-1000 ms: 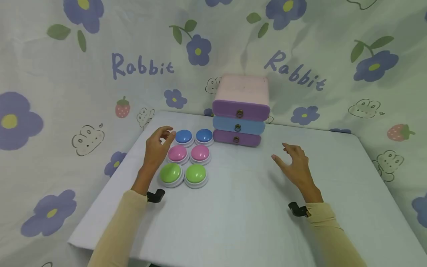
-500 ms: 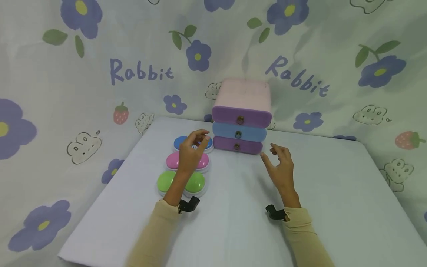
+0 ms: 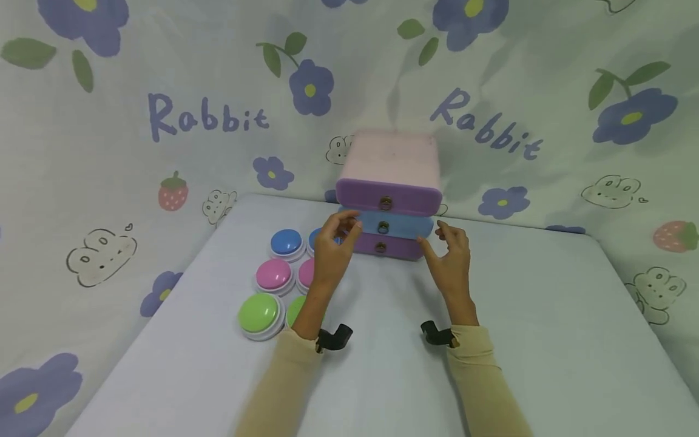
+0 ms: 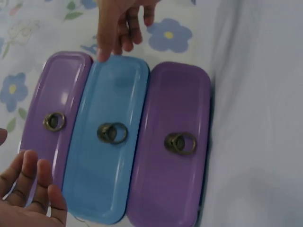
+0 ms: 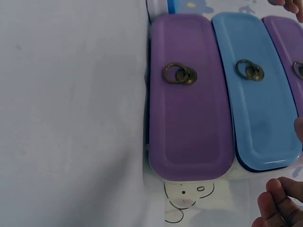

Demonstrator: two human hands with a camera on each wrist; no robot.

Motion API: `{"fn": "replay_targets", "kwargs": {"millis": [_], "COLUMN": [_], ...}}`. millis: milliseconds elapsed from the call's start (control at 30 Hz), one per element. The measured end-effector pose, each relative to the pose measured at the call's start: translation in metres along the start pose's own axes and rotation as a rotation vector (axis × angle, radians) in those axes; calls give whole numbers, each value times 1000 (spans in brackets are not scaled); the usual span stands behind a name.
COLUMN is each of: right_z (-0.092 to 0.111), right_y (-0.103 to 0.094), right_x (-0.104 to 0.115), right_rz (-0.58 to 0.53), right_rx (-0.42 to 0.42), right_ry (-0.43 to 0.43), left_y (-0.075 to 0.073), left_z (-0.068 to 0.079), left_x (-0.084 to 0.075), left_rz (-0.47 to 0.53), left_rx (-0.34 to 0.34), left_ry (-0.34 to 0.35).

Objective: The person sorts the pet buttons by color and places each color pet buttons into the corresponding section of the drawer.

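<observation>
A small drawer cabinet (image 3: pixel 393 156) with a pink top stands at the back of the table. Its front has a purple top drawer (image 3: pixel 360 195), a blue middle drawer (image 4: pixel 102 179) and a purple bottom drawer (image 5: pixel 189 127), each with a brass ring pull (image 4: pixel 112 133). My left hand (image 3: pixel 332 258) is at the cabinet's left side, fingers loosely bent and holding nothing. At the right side my right hand (image 3: pixel 452 267) mirrors it, thumb and fingers apart. In the head view both hands overlap or border the lower drawers' ends; all drawers look closed.
Left of the cabinet sit paired round push buttons on white bases: blue (image 3: pixel 286 241), pink (image 3: pixel 273 274) and green (image 3: pixel 258 312). My left arm partly hides the right-hand ones. A patterned cloth (image 3: pixel 218 60) hangs behind the white table (image 3: pixel 546 315).
My left hand has moved right, from beside the buttons to the cabinet's left side. My right hand has moved left to its right side. The head view has shifted slightly.
</observation>
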State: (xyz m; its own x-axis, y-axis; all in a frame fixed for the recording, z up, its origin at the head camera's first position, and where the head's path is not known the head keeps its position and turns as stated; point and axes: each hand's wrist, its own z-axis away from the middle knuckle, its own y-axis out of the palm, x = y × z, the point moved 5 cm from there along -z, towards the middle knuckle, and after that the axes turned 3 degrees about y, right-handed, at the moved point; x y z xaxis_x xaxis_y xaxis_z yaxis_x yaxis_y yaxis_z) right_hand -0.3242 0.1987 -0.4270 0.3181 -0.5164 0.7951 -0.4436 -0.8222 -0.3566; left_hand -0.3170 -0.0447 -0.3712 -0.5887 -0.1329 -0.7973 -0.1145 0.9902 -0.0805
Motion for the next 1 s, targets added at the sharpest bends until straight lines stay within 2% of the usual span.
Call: {"fn": "replay_targets", "kwargs": {"millis": [100, 233, 400, 500, 667, 1000], "right_z": [-7, -14, -19, -21, -25, -22], "right_y": [-1, 2, 3, 5, 4, 5], "right_x": [-4, -9, -16, -19, -13, -18], "right_rz": [8, 20, -13, -26, -22, -7], "right_rx": [-3, 9, -28, -45, -67, -77], "right_ry": [11, 1, -38, -55, -76, -61], "left_y": [13, 26, 37, 41, 46, 48], "left_z": [-7, -15, -22, -25, -29, -26], "left_x": [18, 27, 27, 28, 27, 36], "left_rz": [23, 13, -127, -186, -161, -4], "left_rx": [-18, -41, -55, -67, -86, -95], "left_ry": [17, 50, 102, 99, 36, -151]}}
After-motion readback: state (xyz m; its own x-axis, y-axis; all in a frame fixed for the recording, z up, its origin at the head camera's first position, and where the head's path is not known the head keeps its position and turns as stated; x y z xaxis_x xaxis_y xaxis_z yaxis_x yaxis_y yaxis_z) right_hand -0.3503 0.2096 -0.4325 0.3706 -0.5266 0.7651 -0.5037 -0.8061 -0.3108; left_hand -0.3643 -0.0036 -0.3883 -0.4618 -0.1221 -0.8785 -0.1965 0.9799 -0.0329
